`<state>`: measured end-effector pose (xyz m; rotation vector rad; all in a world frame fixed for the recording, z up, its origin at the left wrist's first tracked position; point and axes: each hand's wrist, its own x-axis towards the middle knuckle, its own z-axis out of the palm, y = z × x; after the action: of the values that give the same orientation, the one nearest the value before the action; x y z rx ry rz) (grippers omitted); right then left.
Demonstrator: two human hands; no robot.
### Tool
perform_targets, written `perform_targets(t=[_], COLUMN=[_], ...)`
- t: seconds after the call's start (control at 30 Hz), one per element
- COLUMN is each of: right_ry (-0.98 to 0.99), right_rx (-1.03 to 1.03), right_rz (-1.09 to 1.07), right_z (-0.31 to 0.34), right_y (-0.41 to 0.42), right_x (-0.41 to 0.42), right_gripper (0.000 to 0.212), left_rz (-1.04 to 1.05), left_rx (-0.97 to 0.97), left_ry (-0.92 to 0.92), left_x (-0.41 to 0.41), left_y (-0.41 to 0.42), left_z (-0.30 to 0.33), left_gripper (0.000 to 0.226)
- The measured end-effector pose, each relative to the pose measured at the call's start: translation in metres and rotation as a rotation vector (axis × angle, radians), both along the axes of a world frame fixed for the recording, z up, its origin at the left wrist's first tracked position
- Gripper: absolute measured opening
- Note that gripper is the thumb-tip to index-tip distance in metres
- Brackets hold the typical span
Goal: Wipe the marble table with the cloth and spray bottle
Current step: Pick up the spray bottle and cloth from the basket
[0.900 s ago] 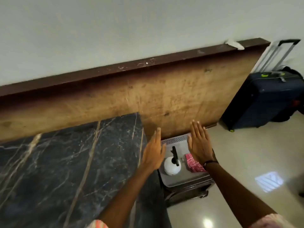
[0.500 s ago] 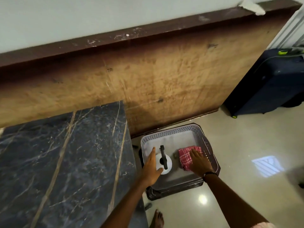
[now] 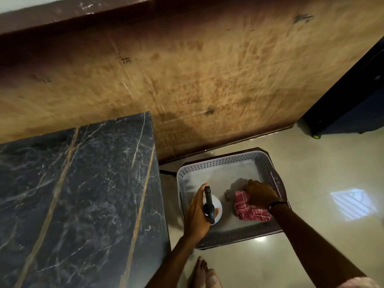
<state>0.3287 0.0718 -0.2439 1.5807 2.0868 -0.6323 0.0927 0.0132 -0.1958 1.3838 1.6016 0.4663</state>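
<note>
A: Hands first, nearest the camera?

B: The left hand [image 3: 196, 215] is curled around the white spray bottle [image 3: 214, 207], fingers wrapped on its body. The right hand [image 3: 260, 194] presses down on the red checked cloth [image 3: 248, 208], fingers bent gripping it.

A: Where are they?

B: Both sit inside a perforated basket [image 3: 220, 163] on the floor, just right of the dark marble table [image 3: 72, 194]. A wooden panel [image 3: 207, 69] stands behind.

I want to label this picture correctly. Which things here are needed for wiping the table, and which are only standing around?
Needed:
- marble table
- spray bottle, left hand around it
- red checked cloth, right hand on it

Standing around:
- basket holding both
- dark suitcase
- wooden panel
</note>
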Motion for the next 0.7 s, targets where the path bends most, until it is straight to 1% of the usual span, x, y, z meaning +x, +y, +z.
perform_targets(t=[0.1,0.17,0.23,0.27,0.33,0.4,0.47,0.53,0.6,0.7], right_ry=[0.028,0.089,0.210,0.313,0.604,0.857,1.065,1.261,1.447,1.638], right_rx=[-0.098,-0.147,-0.207,-0.243,-0.277,-0.234,-0.191,-0.119,-0.078,-0.138], right_rz=[-0.002,-0.078,-0.223,-0.327,-0.587,-0.797,-0.958,-1.073,-1.186,-1.274], right_z=[0.010,0.026,0.044,0.054,0.079,0.111,0.140,0.170,0.193,0.217], right_y=[0.002,0.002,-0.003,-0.007,-0.018,-0.033,-0.048,-0.059,-0.066,-0.075], right_x=[0.003,0.005,0.007,0.008,0.008,-0.002,-0.023,-0.054,-0.088,-0.144], right_gripper=[0.045,0.047,0.045,0.045,0.048,0.042,0.030,0.029,0.030,0.029], left_rz=[-0.023,-0.062,-0.084,-0.084,-0.075,-0.047,0.006,0.039,0.063,0.104], left_rx=[0.031,0.066,0.094,0.109,0.154,0.206,0.266,0.346,0.427,0.410], left_ry=[0.089,0.107,0.091,0.081,0.061,-0.010,-0.130,-0.254,-0.339,-0.426], left_x=[-0.002,-0.003,-0.005,-0.006,-0.008,-0.014,-0.024,-0.039,-0.057,-0.091], left_y=[-0.005,-0.010,-0.013,-0.013,-0.015,-0.018,-0.019,-0.021,-0.023,-0.027], left_z=[-0.001,0.002,0.011,0.018,0.037,0.065,0.094,0.122,0.151,0.191], left_gripper=[0.074,0.072,0.073,0.076,0.077,0.066,0.051,0.039,0.032,0.031])
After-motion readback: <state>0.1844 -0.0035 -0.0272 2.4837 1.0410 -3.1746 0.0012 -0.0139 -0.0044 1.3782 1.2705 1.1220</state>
